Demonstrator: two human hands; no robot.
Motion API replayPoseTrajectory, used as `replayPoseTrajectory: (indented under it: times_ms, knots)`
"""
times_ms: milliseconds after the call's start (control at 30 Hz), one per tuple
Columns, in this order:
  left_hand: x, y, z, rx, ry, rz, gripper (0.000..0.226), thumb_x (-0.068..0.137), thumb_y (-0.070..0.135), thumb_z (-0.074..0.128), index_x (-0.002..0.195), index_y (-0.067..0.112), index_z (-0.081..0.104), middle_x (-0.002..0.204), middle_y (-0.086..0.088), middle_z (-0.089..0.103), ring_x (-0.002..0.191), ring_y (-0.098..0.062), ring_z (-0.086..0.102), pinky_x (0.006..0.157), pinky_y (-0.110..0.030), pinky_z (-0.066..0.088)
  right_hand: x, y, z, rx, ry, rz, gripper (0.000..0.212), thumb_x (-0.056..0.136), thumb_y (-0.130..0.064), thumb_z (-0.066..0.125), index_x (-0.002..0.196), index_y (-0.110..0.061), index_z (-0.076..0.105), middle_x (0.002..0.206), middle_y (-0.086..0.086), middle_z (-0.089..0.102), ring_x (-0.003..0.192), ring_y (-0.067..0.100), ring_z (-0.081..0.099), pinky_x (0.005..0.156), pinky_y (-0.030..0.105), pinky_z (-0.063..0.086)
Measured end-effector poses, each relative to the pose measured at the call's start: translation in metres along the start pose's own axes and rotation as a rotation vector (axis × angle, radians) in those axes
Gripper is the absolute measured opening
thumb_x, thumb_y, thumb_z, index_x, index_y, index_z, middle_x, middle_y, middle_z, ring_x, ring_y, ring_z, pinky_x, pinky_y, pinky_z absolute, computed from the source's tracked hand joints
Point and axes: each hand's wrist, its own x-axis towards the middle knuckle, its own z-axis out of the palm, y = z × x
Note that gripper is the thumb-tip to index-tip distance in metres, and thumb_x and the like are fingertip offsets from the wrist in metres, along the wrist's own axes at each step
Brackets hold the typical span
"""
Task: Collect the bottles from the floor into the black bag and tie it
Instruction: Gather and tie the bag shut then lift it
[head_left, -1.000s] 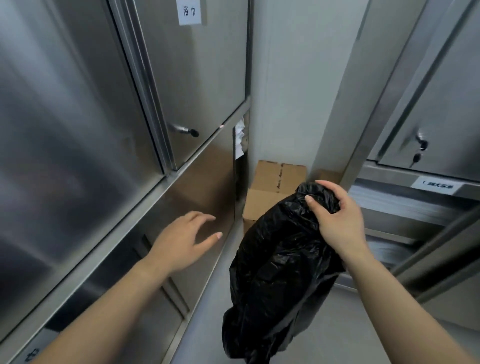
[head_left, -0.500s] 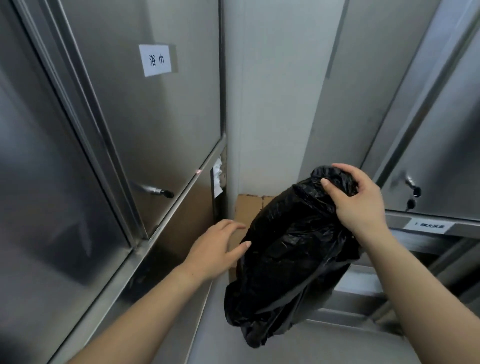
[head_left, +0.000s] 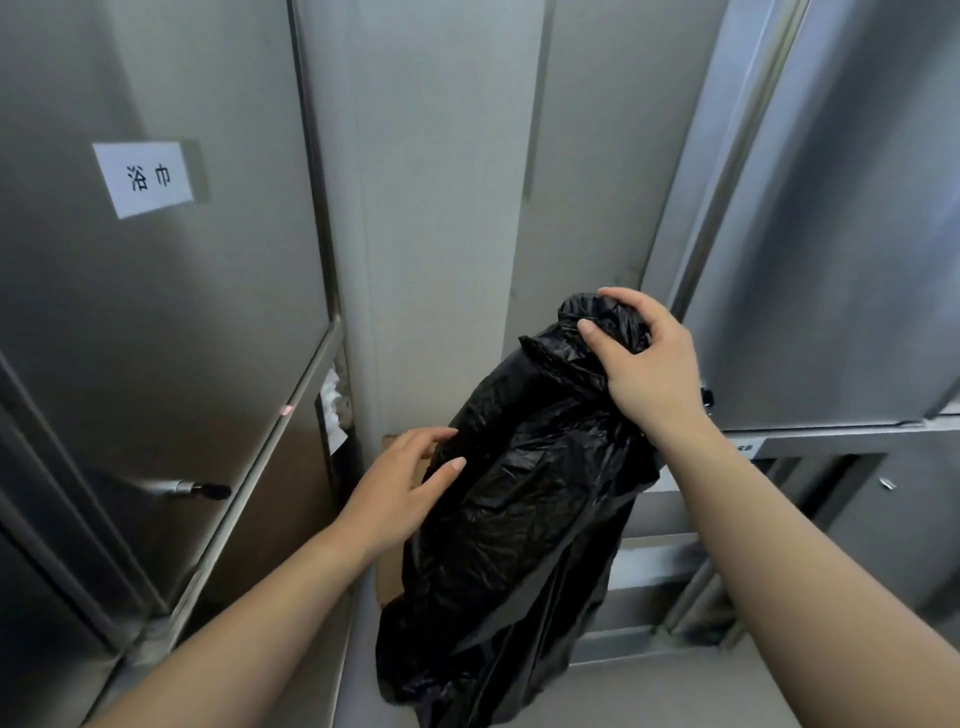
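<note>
**Head view — bag gathered at the neck, tie not yet made**

The black bag (head_left: 519, 519) hangs clear of the floor (head_left: 649, 696), its long axis running from the bunched neck at upper right down to the bottom at lower left. The right hand (head_left: 649, 364) is at the top, its fingers (head_left: 597, 338) clenched round the gathered neck. The left hand (head_left: 400, 493) lies against the bag's left flank, below the neck, with fingers extended and flat on the plastic, gripping nothing. No bottles are visible, either loose or through the plastic.

Judgement: collection appears finished and the knot remains. The neck lies up and to the right of the free left hand, so that hand would have to rise to reach it.

Surroundings: a narrow passage — a steel cabinet door (head_left: 156, 312) with a paper label (head_left: 148, 179) on the left, more steel fronts on the right, and a cardboard box (head_left: 388, 577) behind the bag.
</note>
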Motion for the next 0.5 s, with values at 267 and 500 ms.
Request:
replayPoseTrajectory:
  times_ms: [267,500]
  knots:
    - [-0.032,0.012,0.039,-0.208,-0.135,-0.056,0.033,0.089,0.039,0.057,0.121,0.032,0.057,0.109,0.013,0.065,0.102,-0.001,0.059,0.092,-0.032,0.049,0.011,-0.006,-0.009,0.002,0.016,-0.013,0.03,0.082,-0.03,0.071,0.111,-0.028,0.064,0.106,-0.017,0.06,0.102,-0.003,0.053,0.088,0.008,0.039]
    - [-0.047,0.019,0.042,-0.397,0.16,-0.156,0.011,0.083,0.021,0.068,0.075,0.027,0.072,0.073,0.001,0.073,0.07,-0.014,0.067,0.069,-0.03,0.055,0.012,0.009,-0.025,0.002,-0.02,-0.043,0.03,0.082,-0.03,0.071,0.111,-0.028,0.064,0.104,-0.02,0.059,0.099,-0.004,0.052,0.081,0.002,0.036]
